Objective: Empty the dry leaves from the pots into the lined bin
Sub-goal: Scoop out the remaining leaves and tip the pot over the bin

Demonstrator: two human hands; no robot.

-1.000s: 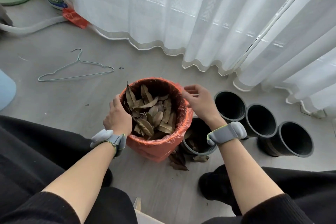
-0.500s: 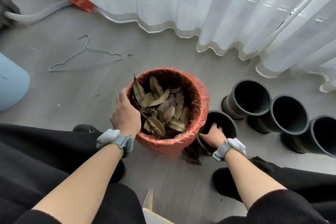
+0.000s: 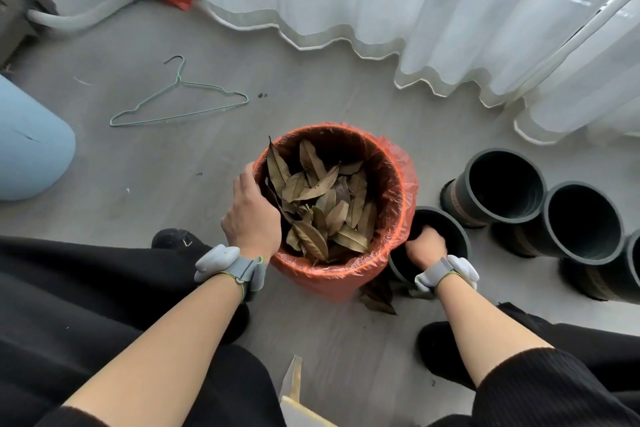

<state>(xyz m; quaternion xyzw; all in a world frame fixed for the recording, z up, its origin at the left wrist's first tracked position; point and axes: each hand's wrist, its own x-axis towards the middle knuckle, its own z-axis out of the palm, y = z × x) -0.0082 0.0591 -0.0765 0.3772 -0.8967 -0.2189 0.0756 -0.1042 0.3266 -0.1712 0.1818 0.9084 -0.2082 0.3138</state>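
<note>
A bin with an orange-red liner (image 3: 391,184) stands on the floor in front of me, well filled with dry brown leaves (image 3: 322,204). My left hand (image 3: 251,215) grips its near-left rim. Right beside the bin is a dark pot (image 3: 453,225), and my right hand (image 3: 424,248) reaches down inside it; its fingers are hidden, so what they hold is unclear. A few fallen leaves (image 3: 379,298) lie on the floor between bin and pot.
Three more dark pots (image 3: 498,184) (image 3: 581,222) (image 3: 633,274) line up to the right. A white curtain (image 3: 415,10) hangs behind. A green wire hanger (image 3: 180,104) lies on the floor at the left, near a pale blue object (image 3: 31,146). My knees flank the bin.
My right hand came off the bin's far rim and dropped into the pot beside it. The left hand stayed on the bin's rim. The view has tilted downward.
</note>
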